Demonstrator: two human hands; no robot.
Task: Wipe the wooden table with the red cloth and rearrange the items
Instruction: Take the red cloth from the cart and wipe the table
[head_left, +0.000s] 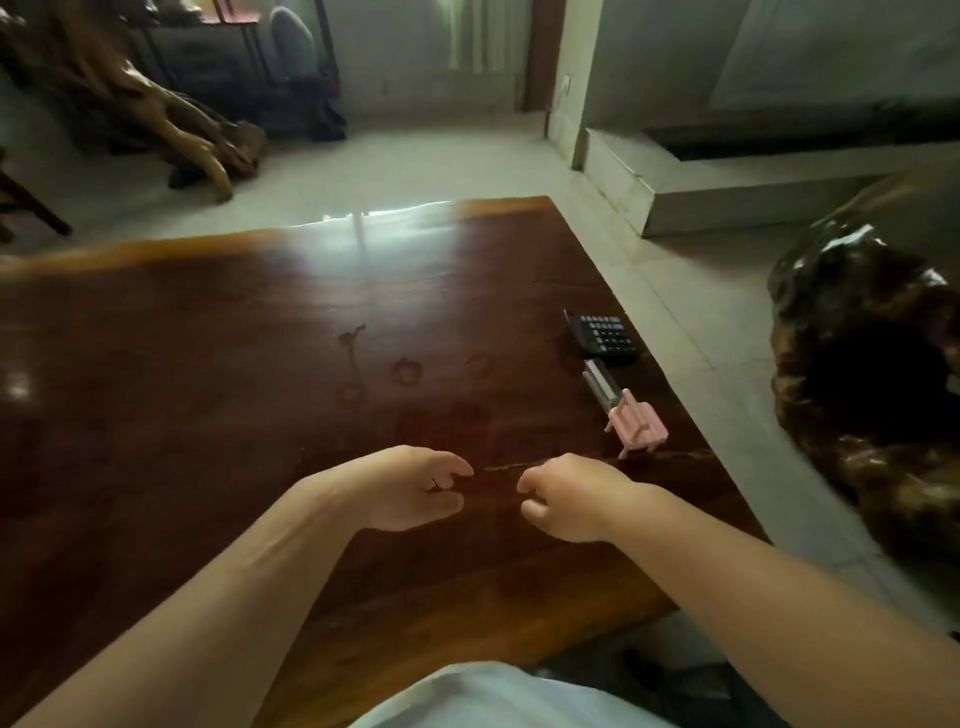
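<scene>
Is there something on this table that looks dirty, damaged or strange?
Yes. The wooden table has ring-shaped marks near its middle, like dried residue from cups. A pale crack runs between the left hand and right hand. The red cloth is not visible.

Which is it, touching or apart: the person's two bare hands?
Apart. The head view shows dark tabletop between the left hand and right hand.

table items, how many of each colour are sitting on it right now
Black: 1, the calculator
Pink: 1, the small pink stand
Clear or silvery: 1, the small case between them; its colour is hard to tell
Total: 3 on the wooden table
No red cloth is in view.
</scene>
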